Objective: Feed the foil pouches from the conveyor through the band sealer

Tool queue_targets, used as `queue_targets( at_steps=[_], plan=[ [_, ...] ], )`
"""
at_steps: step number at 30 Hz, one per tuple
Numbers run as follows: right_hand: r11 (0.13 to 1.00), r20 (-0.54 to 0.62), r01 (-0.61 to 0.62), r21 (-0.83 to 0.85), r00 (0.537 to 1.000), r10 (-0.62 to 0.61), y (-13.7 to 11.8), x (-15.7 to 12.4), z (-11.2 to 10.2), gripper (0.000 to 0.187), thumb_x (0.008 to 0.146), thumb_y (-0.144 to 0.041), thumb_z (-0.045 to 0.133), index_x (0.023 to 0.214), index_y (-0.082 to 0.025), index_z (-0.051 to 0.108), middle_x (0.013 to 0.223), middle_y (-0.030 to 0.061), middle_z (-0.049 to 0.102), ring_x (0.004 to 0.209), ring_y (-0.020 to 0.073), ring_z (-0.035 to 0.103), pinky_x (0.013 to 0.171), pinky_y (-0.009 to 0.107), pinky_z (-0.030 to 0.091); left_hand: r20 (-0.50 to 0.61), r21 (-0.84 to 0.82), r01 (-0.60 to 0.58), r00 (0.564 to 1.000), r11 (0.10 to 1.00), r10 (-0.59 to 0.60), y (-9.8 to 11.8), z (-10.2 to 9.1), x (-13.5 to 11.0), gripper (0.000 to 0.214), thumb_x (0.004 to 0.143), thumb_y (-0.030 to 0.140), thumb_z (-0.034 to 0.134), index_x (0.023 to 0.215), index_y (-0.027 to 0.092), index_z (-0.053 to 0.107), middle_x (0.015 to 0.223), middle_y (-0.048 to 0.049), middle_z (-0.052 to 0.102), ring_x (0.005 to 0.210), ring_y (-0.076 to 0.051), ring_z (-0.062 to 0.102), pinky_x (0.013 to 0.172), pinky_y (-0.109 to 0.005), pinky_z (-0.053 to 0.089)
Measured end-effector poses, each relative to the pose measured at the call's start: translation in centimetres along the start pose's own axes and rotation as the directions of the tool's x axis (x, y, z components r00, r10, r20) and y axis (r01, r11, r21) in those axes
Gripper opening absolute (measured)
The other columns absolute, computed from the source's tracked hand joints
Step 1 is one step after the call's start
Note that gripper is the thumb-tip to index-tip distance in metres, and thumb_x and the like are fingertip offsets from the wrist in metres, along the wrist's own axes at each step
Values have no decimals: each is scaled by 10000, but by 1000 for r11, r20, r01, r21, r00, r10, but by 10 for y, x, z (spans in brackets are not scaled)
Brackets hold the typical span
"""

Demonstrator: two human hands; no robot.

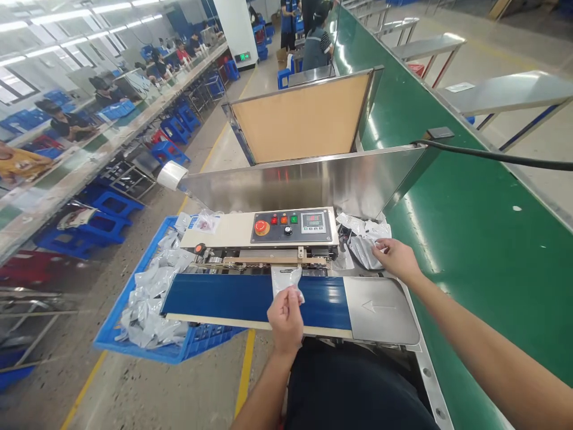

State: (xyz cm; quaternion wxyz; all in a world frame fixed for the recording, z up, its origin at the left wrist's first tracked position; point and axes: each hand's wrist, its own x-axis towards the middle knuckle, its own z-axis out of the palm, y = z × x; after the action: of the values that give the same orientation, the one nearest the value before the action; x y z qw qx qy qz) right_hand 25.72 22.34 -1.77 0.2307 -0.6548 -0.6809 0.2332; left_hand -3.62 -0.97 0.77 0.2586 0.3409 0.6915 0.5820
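Note:
My left hand [286,312] pinches the lower end of a white plastic pouch [285,277] over the blue conveyor belt [233,298]. The pouch's upper edge is at the sealing strip of a band sealer [224,234]. To the right, my right hand [396,258] has its fingers closed on the edge of a silver-grey pouch [364,252]. That pouch lies by a small heap of similar pouches [378,229] at the sealer's right end. What the pouches contain is hidden.
A blue crate [134,352] full of pouches stands at the belt's left end. The sealer's control panel [290,226] has a red stop button. A metal panel [286,185] rises behind, a green conveyor [483,239] runs along the right, and a black cable [501,156] crosses it.

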Motion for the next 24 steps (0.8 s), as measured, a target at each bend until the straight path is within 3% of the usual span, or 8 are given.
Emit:
queue_targets(
  at_steps=[3, 5, 9, 12, 15, 19, 22, 24],
  plan=[
    [976, -93, 127, 176, 989, -112, -43, -45, -13, 331, 890, -505, 710, 682, -255, 646, 1040, 101, 830, 856, 266, 770, 704, 336, 528, 170, -31, -110, 979, 993, 114, 15, 40, -1, 395, 1078, 507, 640, 1230, 195, 829, 1184, -148, 831, 1094, -288, 801, 985, -417, 663],
    [933, -65, 159, 323, 987, -146, -70, -79, -21, 375, 920, -540, 731, 688, -259, 645, 932, 94, 818, 929, 288, 786, 673, 318, 539, 265, -67, -130, 954, 989, 143, 24, 68, 0, 423, 1063, 503, 667, 1341, 212, 798, 1347, -156, 794, 1262, -319, 753, 1108, -453, 611],
    [786, 144, -42, 617, 988, -60, -98, -127, -22, 428, 874, -653, 821, 814, -235, 750, 766, 77, 779, 714, 248, 755, 645, 341, 604, 370, -143, 27, 929, 989, 28, 28, 101, -1, 453, 1049, 567, 662, 1206, 188, 854, 1192, -160, 843, 1117, -322, 796, 1021, -435, 633],
    [592, 241, -254, 764, 965, 104, -96, -139, -17, 609, 793, -691, 901, 1139, -208, 771, 765, 63, 791, 675, 236, 757, 678, 372, 656, 386, -233, 300, 901, 925, -195, 19, 108, -4, 542, 945, 649, 763, 1093, 138, 869, 1060, -164, 855, 955, -297, 799, 901, -398, 636],
    [519, 265, -351, 780, 935, 235, -83, -137, -11, 698, 659, -678, 994, 1089, -176, 771, 742, 73, 789, 660, 232, 756, 659, 361, 660, 457, -253, 494, 819, 831, -347, 7, 107, -5, 585, 828, 690, 842, 934, 115, 873, 909, -132, 838, 794, -241, 740, 769, -334, 589],
    [548, 320, -462, 697, 885, 339, -68, -120, -1, 624, 576, -663, 1025, 834, -160, 758, 601, 72, 719, 523, 183, 654, 476, 276, 533, 381, -141, 495, 827, 858, -414, -1, 102, 2, 555, 830, 661, 825, 654, 138, 763, 587, -16, 633, 581, -134, 506, 579, -255, 400],
    [540, 359, -550, 637, 832, 423, -67, -105, 10, 554, 586, -589, 1023, 815, -170, 744, 543, 43, 671, 442, 134, 542, 401, 238, 403, 279, -116, 520, 835, 847, -474, -6, 101, 14, 581, 821, 662, 821, 574, 161, 666, 516, 28, 479, 542, -110, 391, 534, -250, 312],
    [544, 432, -596, 590, 803, 411, -68, -93, 17, 488, 633, -538, 996, 849, -172, 757, 584, 52, 689, 465, 140, 564, 419, 237, 405, 214, -134, 547, 830, 826, -515, -10, 97, 22, 595, 786, 678, 842, 558, 167, 641, 522, 30, 468, 546, -111, 393, 535, -253, 322]
  ],
)
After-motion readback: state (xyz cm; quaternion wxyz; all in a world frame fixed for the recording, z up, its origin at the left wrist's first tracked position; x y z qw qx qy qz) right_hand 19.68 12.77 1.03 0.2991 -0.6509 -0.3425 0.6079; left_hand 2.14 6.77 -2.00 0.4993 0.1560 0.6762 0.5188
